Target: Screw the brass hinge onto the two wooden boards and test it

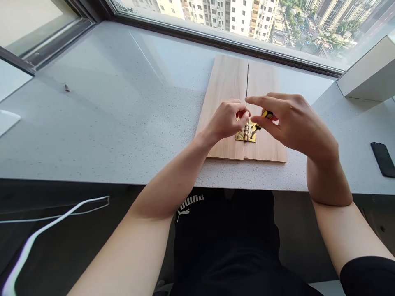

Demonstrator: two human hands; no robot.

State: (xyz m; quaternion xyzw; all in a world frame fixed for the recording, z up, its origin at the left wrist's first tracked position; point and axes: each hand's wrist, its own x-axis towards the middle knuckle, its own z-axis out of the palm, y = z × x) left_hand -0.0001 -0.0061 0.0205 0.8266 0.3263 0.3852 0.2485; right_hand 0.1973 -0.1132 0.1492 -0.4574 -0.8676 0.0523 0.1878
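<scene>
Two pale wooden boards (226, 82) lie side by side on the counter with a thin gap between them. A brass hinge (240, 136) spans the gap near the boards' front edge, partly covered by my fingers. My left hand (230, 119) is closed in a pinch just above the hinge; anything between its fingertips is too small or hidden to name. In my right hand (293, 121) is a small screwdriver (268, 114) with a yellow and black handle, held tilted between thumb and curled fingers, index finger stretched out. Its tip points down at the hinge's right leaf.
The speckled white counter (123, 123) runs along a window (216, 16). A black phone (383, 159) rests at the right, before a white box-shaped block (367, 72). A tiny dark object (67, 88) lies far left. A white cable (61, 218) hangs below the counter edge.
</scene>
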